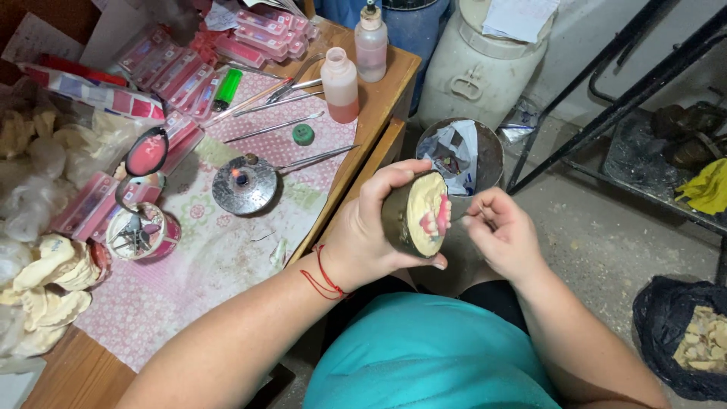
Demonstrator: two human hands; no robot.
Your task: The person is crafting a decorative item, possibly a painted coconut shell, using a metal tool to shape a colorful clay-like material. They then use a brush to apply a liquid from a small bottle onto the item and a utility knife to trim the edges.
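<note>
My left hand [371, 227] grips a round metal flask [420, 214] filled with cream plaster, in which pink wax and teeth show. It is held beside the table's edge, above my lap. My right hand [500, 231] sits just right of the flask with fingers curled; a thin tool may be pinched in it, but I cannot tell. A red thread is tied on my left wrist.
The wooden table [379, 98] carries a patterned cloth, a small spirit burner [244, 184], metal instruments, two pink bottles [341, 83], pink tooth boxes and plaster casts [45, 280]. A metal bin [462, 155] with scraps stands on the floor, a dark bag [685, 337] at right.
</note>
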